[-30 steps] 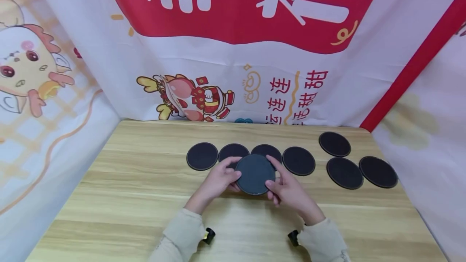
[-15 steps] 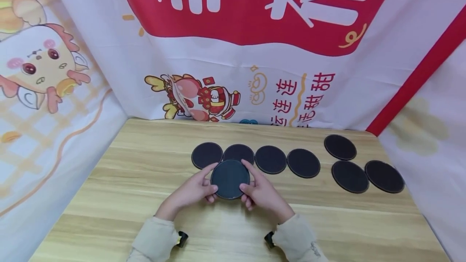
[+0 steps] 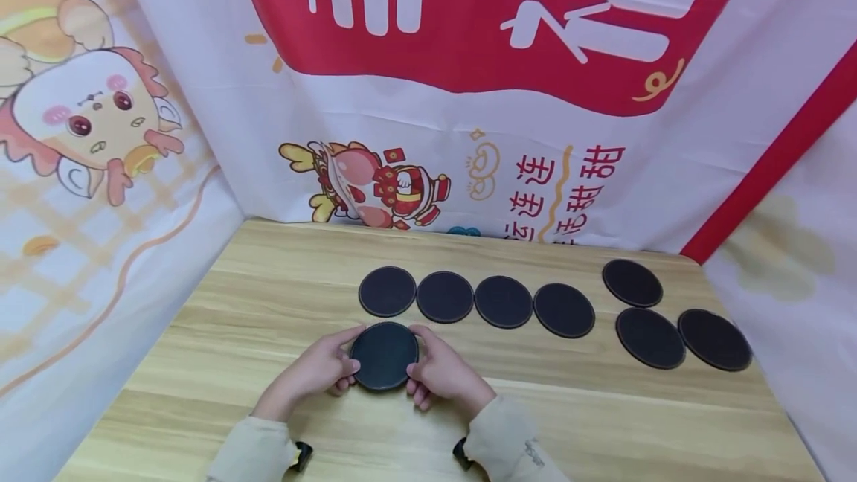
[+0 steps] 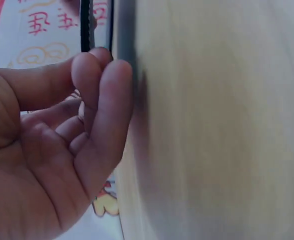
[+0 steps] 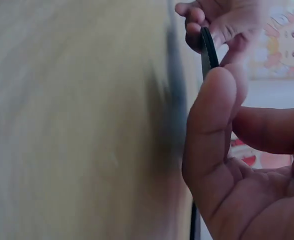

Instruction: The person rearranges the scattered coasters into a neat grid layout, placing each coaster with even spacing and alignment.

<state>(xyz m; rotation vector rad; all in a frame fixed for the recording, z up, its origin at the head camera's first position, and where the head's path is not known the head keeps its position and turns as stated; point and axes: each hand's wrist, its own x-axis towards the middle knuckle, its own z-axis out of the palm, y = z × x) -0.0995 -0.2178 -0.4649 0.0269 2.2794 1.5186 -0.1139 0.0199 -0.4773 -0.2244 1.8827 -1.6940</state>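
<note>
In the head view, a dark round coaster [image 3: 384, 356] with a stitched rim is held between both hands, just in front of a row of similar coasters. My left hand [image 3: 320, 369] pinches its left edge between thumb and fingers. On the opposite edge, my right hand [image 3: 443, 369] grips it the same way. Seen edge-on in the left wrist view, the coaster [image 4: 86, 27] stands off the wooden surface. The right wrist view shows its thin edge [image 5: 209, 47] between the two hands.
Several black coasters [image 3: 445, 297] lie side by side in a row across the wooden table [image 3: 589, 430]. Three more [image 3: 650, 338] sit grouped toward the right edge. Printed cloth [image 3: 428, 110] hangs behind the table and along both sides.
Both hands have carried the held coaster left and nearer the body, lower over the table. The coasters in the row that it and the hands overlapped now show fully. The head view has shifted slightly.
</note>
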